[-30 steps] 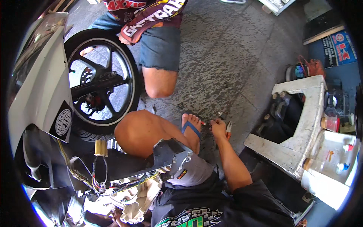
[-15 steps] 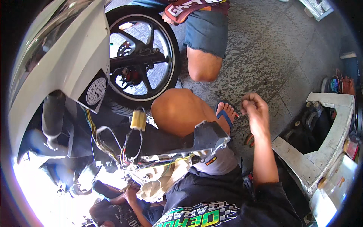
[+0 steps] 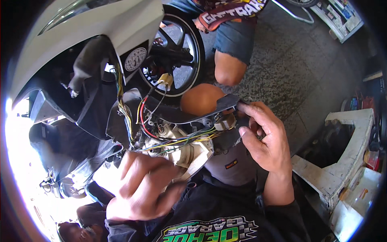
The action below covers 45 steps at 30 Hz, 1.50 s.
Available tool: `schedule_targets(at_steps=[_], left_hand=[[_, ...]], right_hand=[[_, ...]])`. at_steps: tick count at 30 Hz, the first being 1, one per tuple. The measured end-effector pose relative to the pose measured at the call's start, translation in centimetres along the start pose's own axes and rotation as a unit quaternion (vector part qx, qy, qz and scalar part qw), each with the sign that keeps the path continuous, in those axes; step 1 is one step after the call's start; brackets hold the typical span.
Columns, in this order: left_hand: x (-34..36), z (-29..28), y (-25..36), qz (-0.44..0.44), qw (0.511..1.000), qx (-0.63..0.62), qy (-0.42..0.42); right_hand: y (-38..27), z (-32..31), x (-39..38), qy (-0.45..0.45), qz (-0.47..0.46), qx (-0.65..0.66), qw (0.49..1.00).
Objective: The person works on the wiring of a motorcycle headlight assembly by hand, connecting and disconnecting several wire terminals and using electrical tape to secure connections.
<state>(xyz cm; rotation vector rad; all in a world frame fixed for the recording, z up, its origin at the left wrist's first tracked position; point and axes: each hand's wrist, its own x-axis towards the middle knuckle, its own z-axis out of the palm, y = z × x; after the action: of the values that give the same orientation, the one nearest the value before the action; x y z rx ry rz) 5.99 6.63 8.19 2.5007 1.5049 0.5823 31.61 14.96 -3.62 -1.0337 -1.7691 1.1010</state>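
Observation:
Across my lap lies a scooter's headlight assembly, with a pale housing [image 3: 183, 155] and a black plastic panel [image 3: 177, 111] on its far side. My right hand [image 3: 268, 137] curls round the right end of that panel, fingers on top and the thumb lower, beside a pale wire connector [image 3: 225, 122]. A bundle of colored wires [image 3: 181, 141] runs from this connector leftward over the housing. Another yellowish connector [image 3: 165, 80] stands up on its leads near the wheel. Smeared by motion, my left hand [image 3: 145, 185] is at the housing's near left edge; its fingertips are unclear.
The white scooter body [image 3: 92, 24] and its black-spoked wheel [image 3: 181, 56] stand at the far left. A person in denim shorts [image 3: 234, 36] kneels beyond the wheel. At right is a worn white stand [image 3: 318, 177], with a clear container [image 3: 358, 193] near it. Another person appears lower left.
My right hand has come from over the floor to the panel's right end. My left hand has entered at lower left. The wires and yellowish connector have shifted, and the view has turned.

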Motion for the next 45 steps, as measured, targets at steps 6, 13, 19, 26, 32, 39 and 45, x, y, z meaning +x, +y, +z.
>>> schedule_targets(at_steps=[6, 13, 19, 26, 32, 39, 45], left_hand=[[-0.6, 2.2, -2.5, -0.155, 0.988, -0.004, 0.024], [-0.1, 2.2, -5.7, -0.130, 0.990, -0.031, 0.047], [0.5, 1.9, -6.9, -0.137, 0.983, -0.121, 0.030], [0.7, 0.4, -10.1, -0.121, 0.941, -0.315, 0.006], [-0.4, 0.7, -10.1, -0.115, 0.908, -0.361, 0.180], [-2.4, -1.4, -4.4, -0.043, 0.982, -0.129, 0.133], [-3.3, -0.2, -7.6, -0.132, 0.985, -0.050, 0.104]], right_hand=[[-2.1, 0.9, 2.7, -0.033, -0.008, -0.051, 0.998], [-2.7, 2.6, 4.8, 0.033, 0.016, -0.067, 0.997], [-1.5, 3.1, 3.5, 0.107, -0.056, 0.033, 0.992], [-2.1, 2.0, 3.3, 0.073, -0.097, 0.149, 0.981], [-1.5, 3.0, 4.6, 0.089, -0.088, 0.171, 0.977], [-2.6, 2.9, 5.5, 0.073, -0.071, 0.144, 0.984], [-4.3, 2.5, 2.3, -0.004, -0.022, 0.218, 0.976]])
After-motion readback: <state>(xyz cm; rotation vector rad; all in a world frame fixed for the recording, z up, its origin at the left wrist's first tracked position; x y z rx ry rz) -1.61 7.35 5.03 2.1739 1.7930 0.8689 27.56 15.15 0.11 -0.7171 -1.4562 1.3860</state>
